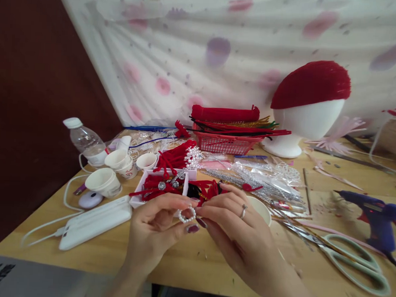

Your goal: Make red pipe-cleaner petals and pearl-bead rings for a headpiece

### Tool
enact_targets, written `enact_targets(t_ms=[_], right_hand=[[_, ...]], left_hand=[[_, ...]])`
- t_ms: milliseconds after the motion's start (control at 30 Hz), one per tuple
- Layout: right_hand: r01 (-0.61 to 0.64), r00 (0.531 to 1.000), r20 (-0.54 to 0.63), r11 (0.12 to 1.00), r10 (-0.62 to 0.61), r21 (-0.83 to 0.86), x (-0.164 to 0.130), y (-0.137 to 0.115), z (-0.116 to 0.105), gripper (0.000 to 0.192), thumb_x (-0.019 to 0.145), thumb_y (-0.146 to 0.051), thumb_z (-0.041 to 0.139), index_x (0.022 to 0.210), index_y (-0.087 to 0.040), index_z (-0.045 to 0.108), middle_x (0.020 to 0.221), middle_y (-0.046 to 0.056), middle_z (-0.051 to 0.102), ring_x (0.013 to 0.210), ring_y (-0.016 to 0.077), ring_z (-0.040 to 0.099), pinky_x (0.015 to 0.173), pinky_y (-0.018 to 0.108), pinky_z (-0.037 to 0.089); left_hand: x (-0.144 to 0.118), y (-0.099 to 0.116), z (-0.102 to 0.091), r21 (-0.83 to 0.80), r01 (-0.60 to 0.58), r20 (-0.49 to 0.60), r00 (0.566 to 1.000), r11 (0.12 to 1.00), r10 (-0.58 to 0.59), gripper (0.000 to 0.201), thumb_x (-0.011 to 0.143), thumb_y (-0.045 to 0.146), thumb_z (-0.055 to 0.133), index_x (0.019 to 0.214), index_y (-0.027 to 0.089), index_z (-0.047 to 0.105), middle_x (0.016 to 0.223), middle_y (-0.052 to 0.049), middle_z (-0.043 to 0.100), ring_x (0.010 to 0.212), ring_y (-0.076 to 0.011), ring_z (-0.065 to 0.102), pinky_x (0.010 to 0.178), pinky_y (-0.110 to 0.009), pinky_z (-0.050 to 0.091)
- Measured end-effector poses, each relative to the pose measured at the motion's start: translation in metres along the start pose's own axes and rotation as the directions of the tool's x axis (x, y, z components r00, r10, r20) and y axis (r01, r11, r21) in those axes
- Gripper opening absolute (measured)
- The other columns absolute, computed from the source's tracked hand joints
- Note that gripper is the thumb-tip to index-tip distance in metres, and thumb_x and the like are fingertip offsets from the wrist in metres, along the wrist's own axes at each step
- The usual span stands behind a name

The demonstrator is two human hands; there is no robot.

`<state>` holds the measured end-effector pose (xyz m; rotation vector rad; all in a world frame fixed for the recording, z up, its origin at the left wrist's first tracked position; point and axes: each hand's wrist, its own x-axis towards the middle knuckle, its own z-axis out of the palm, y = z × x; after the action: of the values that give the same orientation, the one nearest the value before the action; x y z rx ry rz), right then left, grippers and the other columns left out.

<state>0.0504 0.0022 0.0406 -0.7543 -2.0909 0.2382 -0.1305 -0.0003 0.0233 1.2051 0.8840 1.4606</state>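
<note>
A small ring of white pearl beads [187, 214] is held up over the front of the table. My left hand [156, 229] pinches it between thumb and fingers. From the other side my right hand [237, 223], which wears a silver ring, closes its thumb and fingertips at the edge of the beads; what exactly lies in that pinch is too small to make out. Right behind the hands stands a white box [140, 181] of red fuzzy stems and sparkling silver pieces. A bundle of red stems with pearl tips [193, 158] lies on its back part.
Left are a white power bank [96, 223] with cable, paper cups [104, 183] and a plastic bottle [88, 140]. Right lie scissors [353, 258] and a blue glue gun [374, 215]. Behind stand a red basket [227, 143] of stems and a white foam head [309, 120] with a red cap.
</note>
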Motion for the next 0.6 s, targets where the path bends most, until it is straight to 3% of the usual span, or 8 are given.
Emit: enact_targets(t_ms=[100, 200, 400, 500, 600], right_hand=[[0.009, 1.000, 0.019, 1.000, -0.009, -0.006, 0.003, -0.001, 0.005, 0.013, 0.099, -0.011, 0.052, 0.103, -0.019, 0.061, 0.086, 0.003, 0.070, 0.078, 0.0169, 0.063, 0.101, 0.047, 0.042], [0.032, 0.999, -0.003, 0.999, -0.032, -0.009, 0.004, -0.001, 0.009, 0.016, 0.099, -0.008, 0.050, 0.104, -0.017, 0.062, 0.085, 0.002, 0.070, 0.078, 0.0156, 0.063, 0.100, 0.045, 0.043], [0.042, 0.999, 0.007, 0.998, -0.042, -0.043, 0.010, -0.005, 0.013, 0.016, 0.096, -0.006, 0.054, 0.105, -0.013, 0.064, 0.090, 0.005, 0.072, 0.084, 0.0175, 0.064, 0.096, 0.041, 0.046], [-0.035, 0.999, -0.001, 0.990, 0.035, -0.136, -0.006, -0.005, -0.004, 0.019, 0.095, -0.010, 0.058, 0.113, -0.014, 0.063, 0.101, 0.008, 0.072, 0.094, 0.0201, 0.065, 0.097, 0.039, 0.047], [-0.255, 0.966, -0.129, 0.910, 0.225, -0.325, -0.050, 0.004, -0.037, 0.022, 0.095, -0.012, 0.057, 0.115, -0.019, 0.062, 0.106, 0.007, 0.071, 0.099, 0.0210, 0.067, 0.090, 0.034, 0.050]], left_hand=[[0.002, -0.005, -0.004, -0.113, -0.050, -0.004, 0.999, 0.992, 0.050, 0.022, 0.064, 0.027, 0.092, 0.082, 0.028, 0.078, 0.090, 0.001, 0.081, 0.084, -0.0173, 0.076, 0.072, -0.022, 0.065], [0.004, -0.011, -0.011, -0.185, -0.109, 0.067, 0.990, 0.977, 0.123, 0.026, 0.069, 0.015, 0.089, 0.088, 0.031, 0.080, 0.095, 0.002, 0.082, 0.082, -0.0143, 0.077, 0.065, -0.014, 0.063], [0.007, -0.014, -0.017, -0.162, -0.147, 0.047, 0.987, 0.976, 0.156, 0.035, 0.069, 0.003, 0.086, 0.091, 0.029, 0.080, 0.094, 0.000, 0.082, 0.084, -0.0151, 0.078, 0.074, -0.014, 0.062], [0.002, -0.018, -0.017, -0.081, -0.183, -0.010, 0.983, 0.980, 0.183, 0.034, 0.072, 0.000, 0.081, 0.091, 0.028, 0.080, 0.094, 0.001, 0.082, 0.085, -0.0161, 0.078, 0.074, -0.015, 0.063], [-0.006, -0.028, -0.022, 0.016, -0.179, -0.041, 0.983, 0.984, 0.179, 0.027, 0.073, 0.003, 0.079, 0.085, 0.027, 0.079, 0.093, 0.003, 0.081, 0.084, -0.0170, 0.078, 0.075, -0.020, 0.065]])
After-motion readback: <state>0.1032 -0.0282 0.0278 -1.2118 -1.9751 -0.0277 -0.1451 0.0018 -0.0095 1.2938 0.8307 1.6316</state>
